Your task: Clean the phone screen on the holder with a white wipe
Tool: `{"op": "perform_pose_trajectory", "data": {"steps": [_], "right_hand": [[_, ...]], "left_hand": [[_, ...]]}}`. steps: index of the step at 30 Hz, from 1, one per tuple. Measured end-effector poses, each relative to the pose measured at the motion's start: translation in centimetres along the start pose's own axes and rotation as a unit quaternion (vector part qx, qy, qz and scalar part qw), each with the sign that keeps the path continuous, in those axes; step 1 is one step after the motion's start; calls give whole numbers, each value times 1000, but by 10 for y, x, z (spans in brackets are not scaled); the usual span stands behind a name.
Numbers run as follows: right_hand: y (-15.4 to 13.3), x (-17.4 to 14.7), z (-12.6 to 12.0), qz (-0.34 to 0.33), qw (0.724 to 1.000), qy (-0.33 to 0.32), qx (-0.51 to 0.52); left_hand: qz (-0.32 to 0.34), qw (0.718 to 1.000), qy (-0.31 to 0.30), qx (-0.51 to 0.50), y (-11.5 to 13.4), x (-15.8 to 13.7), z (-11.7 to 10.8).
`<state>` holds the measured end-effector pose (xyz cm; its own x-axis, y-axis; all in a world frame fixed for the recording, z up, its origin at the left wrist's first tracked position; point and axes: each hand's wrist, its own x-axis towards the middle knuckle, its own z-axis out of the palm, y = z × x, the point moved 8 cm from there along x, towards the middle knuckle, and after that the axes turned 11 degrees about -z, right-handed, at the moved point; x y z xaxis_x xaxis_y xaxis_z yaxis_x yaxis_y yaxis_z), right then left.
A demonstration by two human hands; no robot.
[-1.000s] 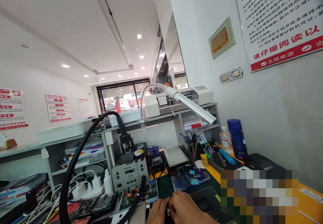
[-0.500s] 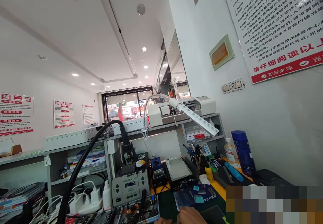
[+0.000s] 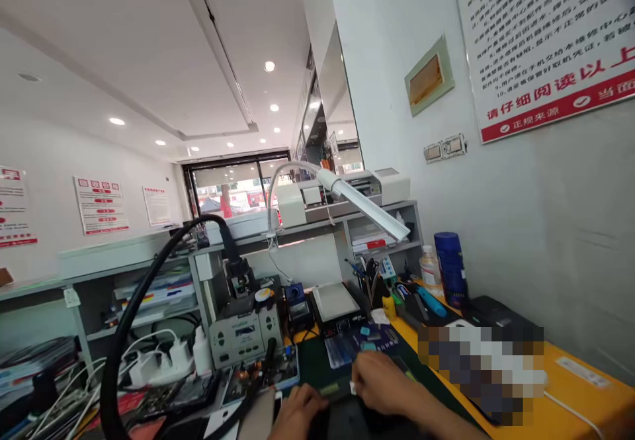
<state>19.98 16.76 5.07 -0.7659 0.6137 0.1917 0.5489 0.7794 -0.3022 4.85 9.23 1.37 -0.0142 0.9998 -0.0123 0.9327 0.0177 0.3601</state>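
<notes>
Low in the head view, my left hand (image 3: 301, 405) has its fingers bent against the left part of a dark flat object (image 3: 350, 417) on the bench. Just to the right, my right hand (image 3: 380, 379) is curled closed over the upper side of that object. A small whitish bit (image 3: 353, 388) shows by its fingertips; what it is, I cannot make out. The dark object's kind is also unclear, as it is dim and partly covered by my hands. Both rest above a dark green mat (image 3: 311, 360), with a blue printed sheet (image 3: 342, 351) just beyond.
A grey control station (image 3: 245, 341) and a tray of small parts (image 3: 288, 367) stand at left. A black flexible arm (image 3: 124, 334) arches across the left side. Behind are a flat heating plate (image 3: 336, 302), a pen holder (image 3: 373, 288) and a blue can (image 3: 450, 268).
The view has tilted down and turned slightly right, so more of the bench, both hands and my right forearm show. The dark flat object between my hands has come into sight.
</notes>
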Motion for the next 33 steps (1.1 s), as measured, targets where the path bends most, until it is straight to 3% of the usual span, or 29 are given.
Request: {"op": "perform_pose_trajectory", "data": {"steps": [6, 13, 22, 33], "right_hand": [[25, -6, -1, 15, 998, -57, 19], [46, -16, -5, 32, 995, -93, 24], [59, -27, -15, 32, 997, -63, 13], [48, -47, -29, -6, 999, -7, 35]], "left_hand": [[-12, 997, -23, -69, 14, -22, -15], [-17, 997, -45, -59, 11, -22, -14], [10, 998, -21, -60, 6, -20, -10], [4, 999, -14, -47, 9, -20, -15]]}}
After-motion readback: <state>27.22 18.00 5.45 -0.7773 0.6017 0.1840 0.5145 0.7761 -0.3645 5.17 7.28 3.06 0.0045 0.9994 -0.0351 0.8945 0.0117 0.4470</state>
